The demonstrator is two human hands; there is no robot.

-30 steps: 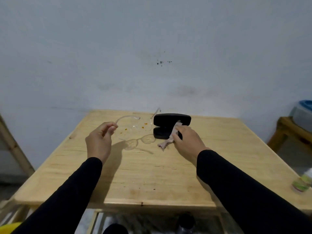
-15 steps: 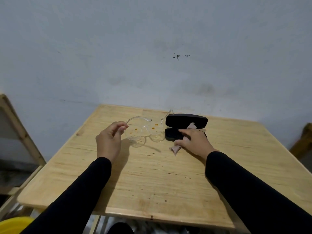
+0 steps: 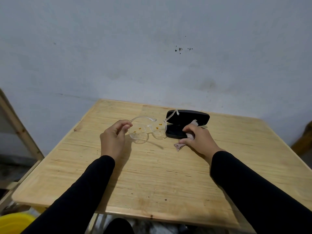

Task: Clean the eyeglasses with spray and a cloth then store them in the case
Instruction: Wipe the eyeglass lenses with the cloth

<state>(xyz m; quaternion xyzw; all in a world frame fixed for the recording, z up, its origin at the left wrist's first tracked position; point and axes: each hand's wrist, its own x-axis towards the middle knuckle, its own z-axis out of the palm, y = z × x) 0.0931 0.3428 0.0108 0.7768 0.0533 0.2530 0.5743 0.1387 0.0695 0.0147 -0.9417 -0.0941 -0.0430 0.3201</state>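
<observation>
Far left, at the frame's bottom corner: part of a bright yellow plastic tub (image 3: 14, 222), below the edge of the pale wooden square table (image 3: 152, 179). Left hand (image 3: 113, 139), black sleeve to the wrist, raised over the tabletop, thumb and forefinger pinched on the end of one temple arm of the clear round-lensed plastic eyeglasses (image 3: 147, 130). Glasses held off the wood, lenses hanging toward the table and casting a shadow, small orange specks dotted across both lenses. Other temple arm angled up and back, crossing in front of the lid of the black hard oval eyeglass case (image 3: 187, 123). Case lying open near the table's far edge, just right of the lenses. Right hand (image 3: 198, 138) at the case's front rim, fingers curled and closed on a small crumpled pinkish-beige cleaning cloth (image 3: 179, 146); one end of the cloth poking up above the knuckles, the other trailing onto the wood.
</observation>
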